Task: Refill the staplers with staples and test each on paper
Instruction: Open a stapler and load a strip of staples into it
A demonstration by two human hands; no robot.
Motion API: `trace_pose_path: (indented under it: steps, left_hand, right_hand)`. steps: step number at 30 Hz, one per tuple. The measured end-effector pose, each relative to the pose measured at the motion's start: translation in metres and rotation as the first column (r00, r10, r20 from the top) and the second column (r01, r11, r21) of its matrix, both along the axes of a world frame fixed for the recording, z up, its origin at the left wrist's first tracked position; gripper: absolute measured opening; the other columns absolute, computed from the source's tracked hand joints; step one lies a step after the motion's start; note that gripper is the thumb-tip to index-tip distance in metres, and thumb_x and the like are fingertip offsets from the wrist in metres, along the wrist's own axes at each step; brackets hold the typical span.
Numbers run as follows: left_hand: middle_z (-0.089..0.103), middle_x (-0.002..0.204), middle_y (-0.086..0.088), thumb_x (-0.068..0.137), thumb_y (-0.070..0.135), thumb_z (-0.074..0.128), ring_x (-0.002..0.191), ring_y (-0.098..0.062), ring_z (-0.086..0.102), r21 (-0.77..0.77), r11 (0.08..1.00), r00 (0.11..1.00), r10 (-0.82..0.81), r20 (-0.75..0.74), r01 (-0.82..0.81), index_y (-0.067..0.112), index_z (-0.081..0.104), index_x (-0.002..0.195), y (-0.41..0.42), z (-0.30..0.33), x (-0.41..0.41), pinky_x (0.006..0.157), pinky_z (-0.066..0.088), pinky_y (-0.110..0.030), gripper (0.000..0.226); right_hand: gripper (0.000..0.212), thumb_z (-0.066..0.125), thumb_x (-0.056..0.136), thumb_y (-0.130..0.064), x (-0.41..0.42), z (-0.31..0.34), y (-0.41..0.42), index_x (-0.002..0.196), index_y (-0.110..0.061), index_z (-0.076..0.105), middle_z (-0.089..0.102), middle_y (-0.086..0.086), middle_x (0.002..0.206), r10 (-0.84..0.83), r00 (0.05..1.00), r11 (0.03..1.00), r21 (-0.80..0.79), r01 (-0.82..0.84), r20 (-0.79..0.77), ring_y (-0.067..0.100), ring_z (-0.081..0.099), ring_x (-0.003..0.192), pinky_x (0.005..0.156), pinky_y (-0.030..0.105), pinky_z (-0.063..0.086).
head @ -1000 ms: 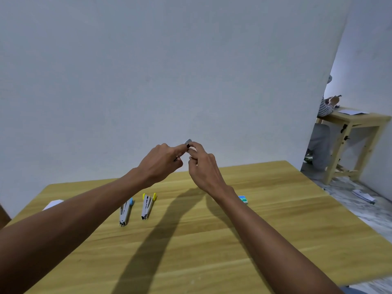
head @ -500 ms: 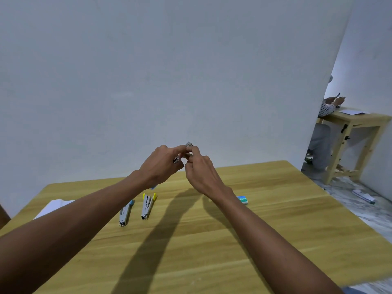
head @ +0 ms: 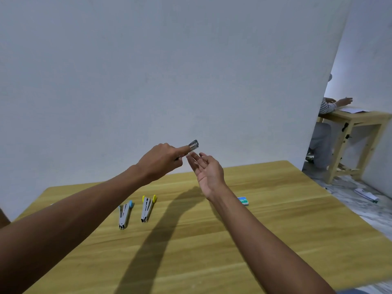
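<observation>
Silver metal glints at the tip of the left hand [head: 161, 161], where thumb and forefinger pinch a short strip of staples [head: 193, 144] raised in the air in front of the pale wall [head: 169, 71]. Just to the right of that pinch, and a little lower, the right hand [head: 209, 172] hangs palm up with its fingers [head: 196, 161] loosely spread, holding nothing; its fingertips come close to the strip, though whether they touch it is not clear. Below the grip, on the wooden table [head: 275, 219], two staplers lie side by side and apart: the blue-tipped stapler [head: 124, 214] further left and the yellow-tipped stapler [head: 147, 209] nearer the middle, both swung open. Down and to the right of the grip, past the right forearm, a small green staple box [head: 243, 200] rests flat on the tabletop. Shadows of both arms fall across the wood beneath the hands.
</observation>
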State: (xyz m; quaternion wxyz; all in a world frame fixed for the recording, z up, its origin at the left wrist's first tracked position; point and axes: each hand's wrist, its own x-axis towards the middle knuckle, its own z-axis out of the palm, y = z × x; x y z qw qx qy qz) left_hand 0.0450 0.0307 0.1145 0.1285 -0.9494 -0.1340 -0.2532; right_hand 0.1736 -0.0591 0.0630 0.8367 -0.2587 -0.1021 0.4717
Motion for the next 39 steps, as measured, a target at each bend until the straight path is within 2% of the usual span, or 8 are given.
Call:
trace_pose_path:
  steps: [3,6,13,18,22,26,34,39]
  left_hand:
    - [0.05,0.05,-0.006,0.07,-0.002,0.068,0.034,-0.025,0.035,0.363,0.929,0.967,0.019,-0.256,0.078,0.022,0.052,0.114,0.002,0.004,0.001,0.039,0.021,-0.025,0.053]
    - [0.049,0.045,-0.001,0.066,0.006,0.076,0.032,-0.021,0.04,0.581,0.799,0.899,0.128,-0.42,0.157,0.018,0.064,0.083,-0.004,0.001,0.006,0.036,0.022,-0.022,0.024]
    - [0.061,0.079,-0.006,0.096,0.003,0.043,0.07,-0.029,0.058,0.553,0.829,0.815,0.261,-0.517,0.086,0.014,0.05,0.109,-0.013,0.002,0.02,0.055,0.036,-0.032,0.019]
    - [0.051,0.071,-0.006,0.095,0.005,0.044,0.062,-0.03,0.047,0.247,0.967,0.884,0.174,-0.435,-0.069,0.024,0.043,0.133,-0.009,-0.006,0.008,0.054,0.03,-0.033,0.043]
    - [0.06,0.064,-0.007,0.08,0.014,0.061,0.053,-0.022,0.047,-0.351,0.933,0.987,0.017,-0.162,-0.074,0.023,0.05,0.087,0.004,-0.044,-0.008,0.052,0.04,-0.035,0.016]
    - [0.062,0.064,-0.006,0.08,0.018,0.064,0.046,-0.009,0.04,-0.533,0.844,0.972,-0.076,-0.225,-0.057,0.028,0.047,0.086,-0.005,-0.091,-0.019,0.051,0.038,-0.028,0.021]
    - [0.07,0.095,0.004,0.085,0.037,0.061,0.075,-0.02,0.056,-0.435,0.897,0.918,-0.104,-0.382,-0.08,0.039,0.04,0.123,-0.018,-0.113,-0.025,0.068,0.047,-0.032,0.043]
    - [0.064,0.104,0.004,0.086,0.04,0.064,0.084,-0.015,0.054,-0.401,0.907,0.914,-0.049,-0.403,-0.129,0.024,0.058,0.107,-0.016,-0.115,-0.024,0.066,0.035,-0.026,0.028]
  right_hand:
    - [0.017,0.041,0.097,-0.004,0.003,-0.002,0.005,0.088,-0.001,0.055,0.065,0.017,0.088,0.089,0.993,0.995,-0.027,-0.091,-0.081,0.024,0.066,0.076,0.068,0.027,0.062]
    - [0.028,0.037,0.102,-0.014,-0.001,-0.009,0.007,0.094,0.002,0.058,0.071,0.015,0.079,0.181,0.977,0.977,-0.095,-0.192,-0.11,0.022,0.07,0.061,0.052,0.025,0.058]
    - [0.033,0.028,0.098,0.003,-0.002,-0.028,0.012,0.083,0.006,0.057,0.066,0.022,0.08,0.201,0.973,0.958,-0.183,-0.219,-0.114,0.035,0.068,0.082,0.085,0.046,0.057]
    - [0.029,0.027,0.097,0.015,0.008,-0.044,0.011,0.113,0.012,0.05,0.059,0.031,0.103,0.253,0.94,0.914,-0.375,-0.154,0.23,0.043,0.061,0.111,0.085,0.04,0.055]
    - [0.024,0.046,0.092,0.016,0.026,-0.061,-0.008,0.11,0.001,0.052,0.065,0.029,0.102,0.502,0.453,0.817,-0.576,0.032,0.737,0.028,0.069,0.086,0.087,0.033,0.055]
    - [0.024,0.046,0.087,0.012,0.035,-0.064,-0.04,0.1,-0.006,0.056,0.065,0.01,0.076,0.681,-0.019,0.726,-0.671,0.153,0.732,0.019,0.062,0.065,0.074,0.036,0.056]
    - [0.024,0.059,0.081,0.004,0.024,-0.051,-0.064,0.085,-0.018,0.065,0.071,0.0,0.079,0.75,-0.291,0.66,-0.703,0.264,0.594,0.012,0.066,0.072,0.081,0.031,0.055]
    - [0.025,0.045,0.087,-0.001,0.033,-0.038,-0.071,0.086,-0.01,0.068,0.074,0.005,0.083,0.734,-0.202,0.672,-0.648,0.359,0.649,0.013,0.064,0.064,0.061,0.025,0.053]
